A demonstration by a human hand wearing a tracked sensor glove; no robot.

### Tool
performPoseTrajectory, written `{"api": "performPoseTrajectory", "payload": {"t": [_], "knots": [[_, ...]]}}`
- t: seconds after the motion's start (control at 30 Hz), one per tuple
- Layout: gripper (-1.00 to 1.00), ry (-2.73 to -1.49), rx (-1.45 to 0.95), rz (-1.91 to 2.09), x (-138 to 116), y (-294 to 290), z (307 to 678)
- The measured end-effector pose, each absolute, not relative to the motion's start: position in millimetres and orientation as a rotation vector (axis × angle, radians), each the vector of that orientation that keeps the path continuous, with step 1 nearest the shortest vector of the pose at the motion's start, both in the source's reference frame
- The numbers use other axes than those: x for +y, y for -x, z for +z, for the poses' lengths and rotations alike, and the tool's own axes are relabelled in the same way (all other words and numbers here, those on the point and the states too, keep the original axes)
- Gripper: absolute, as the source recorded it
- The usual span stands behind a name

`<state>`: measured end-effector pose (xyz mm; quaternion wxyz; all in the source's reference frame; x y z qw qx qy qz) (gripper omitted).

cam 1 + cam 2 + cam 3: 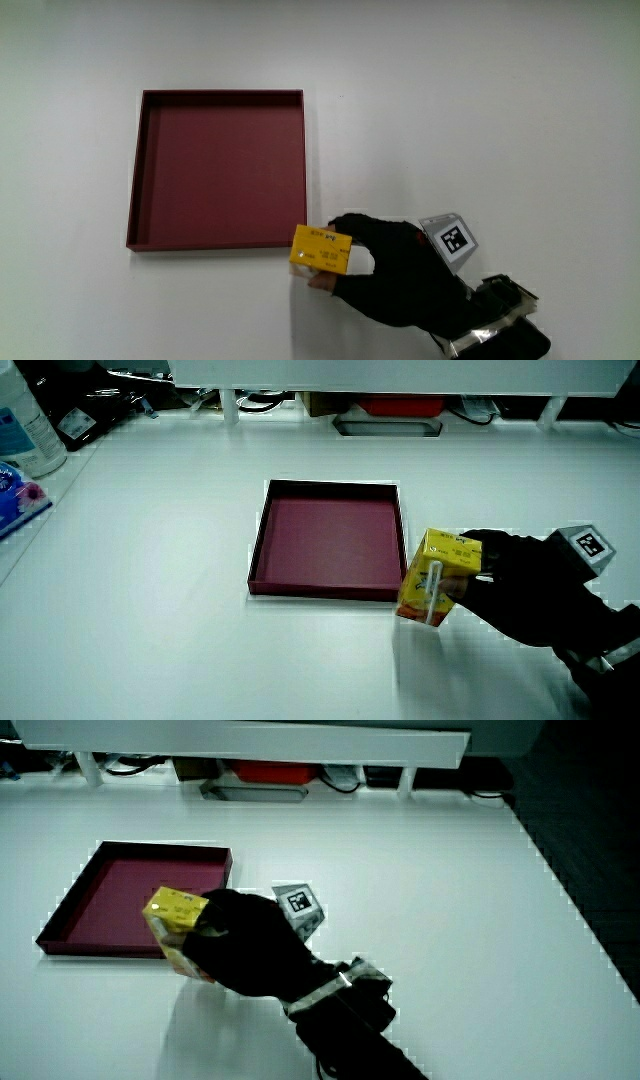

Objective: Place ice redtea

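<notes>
Main view: a shallow dark red tray lies flat on the white bench, and nothing lies inside it. At about the five o'clock corner of the tray, just outside its rim, a yellow ice redtea carton is held in the gloved hand. The grip is closed on the carton, with fingers wrapped over its top edge and the thumb below. The patterned cube sits on the back of the hand, and the forearm runs off toward five o'clock, nearer the person than the tray.

In a side view the carton stands roughly upright, slightly tilted, with a white straw fixed to its facing side; its base is at or just above the bench surface, and contact cannot be confirmed. It is just beside the tray's nearest corner, outside the wall. In a side view the hand covers most of the carton, which overlaps the tray's near wall.
</notes>
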<state>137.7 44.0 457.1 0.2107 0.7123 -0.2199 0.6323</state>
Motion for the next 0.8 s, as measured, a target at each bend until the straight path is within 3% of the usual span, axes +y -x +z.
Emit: {"api": "performPoseTrajectory", "payload": {"t": [0.33,0.37,0.8], "knots": [[0.00,-1.933,-0.524,1.751,66.6,-152.7,483.2],[0.00,-1.882,-0.455,1.767,69.0,-155.2,489.3],[0.00,-1.867,-0.481,1.772,65.7,-154.0,488.1]]}}
